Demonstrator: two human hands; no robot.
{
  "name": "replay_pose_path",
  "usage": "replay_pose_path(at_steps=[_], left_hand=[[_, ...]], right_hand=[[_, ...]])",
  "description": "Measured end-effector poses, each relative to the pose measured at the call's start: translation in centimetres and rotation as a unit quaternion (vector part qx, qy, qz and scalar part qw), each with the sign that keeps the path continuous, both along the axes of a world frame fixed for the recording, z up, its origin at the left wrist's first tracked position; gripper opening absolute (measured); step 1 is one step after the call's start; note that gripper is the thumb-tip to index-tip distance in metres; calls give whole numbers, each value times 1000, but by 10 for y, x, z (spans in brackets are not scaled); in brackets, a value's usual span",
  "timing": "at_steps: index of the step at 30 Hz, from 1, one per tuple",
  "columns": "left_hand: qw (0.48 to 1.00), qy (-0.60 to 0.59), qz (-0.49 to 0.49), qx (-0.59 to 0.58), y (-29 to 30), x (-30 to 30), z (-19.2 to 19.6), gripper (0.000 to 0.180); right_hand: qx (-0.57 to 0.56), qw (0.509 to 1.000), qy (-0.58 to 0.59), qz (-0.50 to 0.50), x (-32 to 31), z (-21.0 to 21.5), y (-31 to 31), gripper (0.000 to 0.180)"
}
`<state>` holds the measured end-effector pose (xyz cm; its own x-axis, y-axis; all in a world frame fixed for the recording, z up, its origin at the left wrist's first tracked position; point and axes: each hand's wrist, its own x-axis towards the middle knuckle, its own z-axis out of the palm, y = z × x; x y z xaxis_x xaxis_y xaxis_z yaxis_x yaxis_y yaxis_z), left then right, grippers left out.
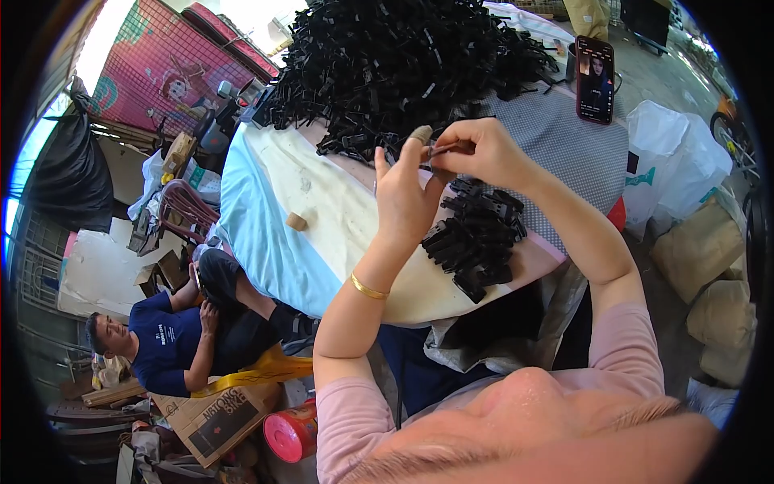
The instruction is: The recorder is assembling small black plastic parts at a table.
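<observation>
Over the table, my left hand (pixel 401 194) and my right hand (pixel 488 157) meet fingertip to fingertip. Between the pinching fingers of the right one shows a small thin dark piece (pixel 453 148); its kind is too small to make out. My left hand's fingers are bent in toward the same spot, and what they pinch is mostly hidden. A tan cover (pixel 422 135) wraps one left fingertip. Just beyond both hands rises a large heap of small black plastic parts (pixel 395 64). Nearer me, below my right hand, lies a smaller pile of black plastic clip-like parts (pixel 476 238).
Cloths cover the round table (pixel 322 242). A small tan roll (pixel 297 221) lies left of my hands. At the right edge a phone (pixel 595 81) stands upright. White plastic bags (pixel 669 153) and brown sacks (pixel 701 242) flank the right side. On the left sits another person (pixel 173 343).
</observation>
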<state>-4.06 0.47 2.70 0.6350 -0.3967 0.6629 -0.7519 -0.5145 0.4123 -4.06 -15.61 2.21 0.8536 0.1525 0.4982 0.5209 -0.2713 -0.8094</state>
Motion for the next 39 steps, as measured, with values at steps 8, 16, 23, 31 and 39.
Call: replay_pose_path(at_steps=[8,16,23,31,39], left_hand=[[753,514,-350,-218,21,19,7,30],[707,544,-364,-267,13,18,-4,23],[863,386,-180,-272,11,21,-3,15],[903,297,-137,-279,3,9,-6,18],[976,94,-78,-182,6,9,-13,20]], right_hand=[[134,963,165,164,2,16,-31,24],[62,965,145,207,-6,20,-21,19],[30,998,38,42,-1,9,-12,14],[-11,1000,20,22,-3,4,1,16],[8,994,99,38,-3,4,2,16]])
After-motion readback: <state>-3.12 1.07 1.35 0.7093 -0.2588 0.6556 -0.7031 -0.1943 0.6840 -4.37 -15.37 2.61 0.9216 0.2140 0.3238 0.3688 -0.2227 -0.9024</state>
